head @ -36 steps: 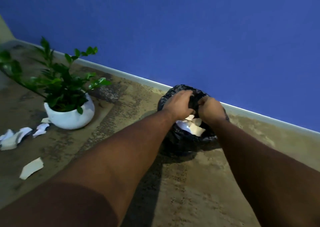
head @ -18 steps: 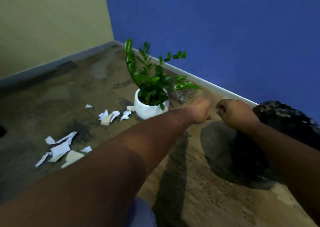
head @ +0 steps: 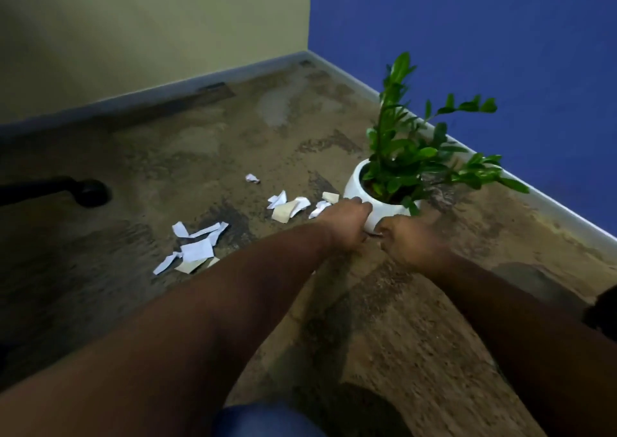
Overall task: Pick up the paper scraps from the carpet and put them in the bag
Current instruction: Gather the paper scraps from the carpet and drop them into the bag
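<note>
Left hand (head: pixel 347 218): fingers curled, nothing visibly held, just beside the white pot (head: pixel 374 203).
Right hand (head: pixel 405 241): loosely curled; I cannot tell whether it holds anything.
Scraps: near cluster (head: pixel 293 207) by the pot, another (head: pixel 195 248) further left on the carpet (head: pixel 417 336).
Bag (head: pixel 602 313): at the carpet's right edge.
Advice: gather the near cluster first, pinching flat pieces by an edge.
Room: patchy brown carpet, corner of yellow and blue walls.

The bag (head: pixel 601 313) is cut off by the right edge. Both hands' fingers curl away, so any scrap held is hidden. The left hand (head: pixel 347 223) covers part of the pot (head: pixel 374 203).
</note>
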A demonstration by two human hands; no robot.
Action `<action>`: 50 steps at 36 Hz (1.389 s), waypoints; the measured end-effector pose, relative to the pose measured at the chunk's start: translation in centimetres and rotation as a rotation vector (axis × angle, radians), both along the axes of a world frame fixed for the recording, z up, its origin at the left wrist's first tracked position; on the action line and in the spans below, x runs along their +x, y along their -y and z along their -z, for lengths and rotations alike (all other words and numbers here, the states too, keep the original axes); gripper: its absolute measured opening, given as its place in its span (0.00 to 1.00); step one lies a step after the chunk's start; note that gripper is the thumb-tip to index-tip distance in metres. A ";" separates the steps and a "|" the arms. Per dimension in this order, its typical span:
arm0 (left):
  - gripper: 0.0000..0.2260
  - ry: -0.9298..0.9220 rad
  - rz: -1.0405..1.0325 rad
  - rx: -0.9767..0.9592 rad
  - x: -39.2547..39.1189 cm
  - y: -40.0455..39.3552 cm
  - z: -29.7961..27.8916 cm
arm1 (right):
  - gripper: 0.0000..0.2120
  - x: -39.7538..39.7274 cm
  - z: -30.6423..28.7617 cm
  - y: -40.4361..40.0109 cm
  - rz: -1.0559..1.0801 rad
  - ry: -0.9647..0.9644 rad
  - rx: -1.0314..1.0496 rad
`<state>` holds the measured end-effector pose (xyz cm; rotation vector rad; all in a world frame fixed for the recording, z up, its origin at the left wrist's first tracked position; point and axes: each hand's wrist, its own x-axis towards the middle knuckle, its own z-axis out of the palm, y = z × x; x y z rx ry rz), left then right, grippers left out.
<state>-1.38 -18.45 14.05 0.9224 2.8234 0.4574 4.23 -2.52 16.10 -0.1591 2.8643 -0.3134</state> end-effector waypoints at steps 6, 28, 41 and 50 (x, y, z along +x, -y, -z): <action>0.27 0.050 -0.117 -0.052 -1.5 7.8 3.7 | 0.13 -1.3 3.8 7.1 -0.008 0.045 -0.043; 0.48 0.023 -0.892 -0.056 0.3 28.5 17.0 | 0.36 -3.5 13.8 27.5 -0.002 0.262 -0.258; 0.50 0.075 -0.934 0.028 -0.8 29.6 19.6 | 0.48 -2.2 15.2 33.9 -0.008 0.224 0.019; 0.28 -0.065 -0.721 0.079 -2.7 29.1 20.2 | 0.25 -1.6 15.8 33.8 0.055 0.018 -0.005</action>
